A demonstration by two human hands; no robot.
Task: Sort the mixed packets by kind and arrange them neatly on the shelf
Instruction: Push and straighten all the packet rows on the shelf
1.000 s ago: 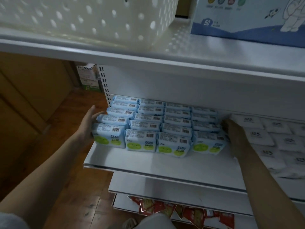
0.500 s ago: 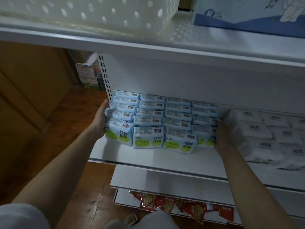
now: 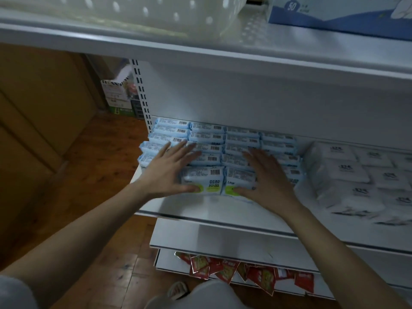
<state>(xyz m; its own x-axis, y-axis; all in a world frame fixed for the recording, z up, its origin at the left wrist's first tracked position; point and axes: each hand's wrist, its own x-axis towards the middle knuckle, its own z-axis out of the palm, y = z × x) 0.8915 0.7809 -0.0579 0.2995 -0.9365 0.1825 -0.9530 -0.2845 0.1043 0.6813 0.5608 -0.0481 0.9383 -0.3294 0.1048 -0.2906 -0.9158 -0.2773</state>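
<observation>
Blue-and-white plastic packets with barcodes and green circles (image 3: 219, 150) sit packed in rows on the white metal shelf (image 3: 223, 210), pushed back against its rear wall at the left end, and both your hands are on them. Your left hand (image 3: 171, 170) lies flat across the front left of the block, fingers straight and spread, thumb down against the front face of the packet nearest you. Your right hand (image 3: 265, 175) mirrors it on the right half, palm down, fingers splayed over the packet tops, thumb low near the green circle. Neither of your hands curls round anything; they press, flat and relaxed. Just beside the blue block, to its right on the same shelf, the plain white soft packets with small dark print (image 3: 347, 175) lie in their own group, touching the blue ones at the edge. Below, on a lower white shelf, red foil sachets (image 3: 240, 270) lie in a loose, tilted jumble. Above you, a white perforated plastic basket (image 3: 124, 12) stands on the upper shelf, with a blue-and-white cardboard box marked 50 (image 3: 334, 14) near it to the right. Brown wooden floorboards (image 3: 93, 186) show at left, and a small green-and-white carton (image 3: 116, 97) stands on them behind the shelf's slotted upright.
</observation>
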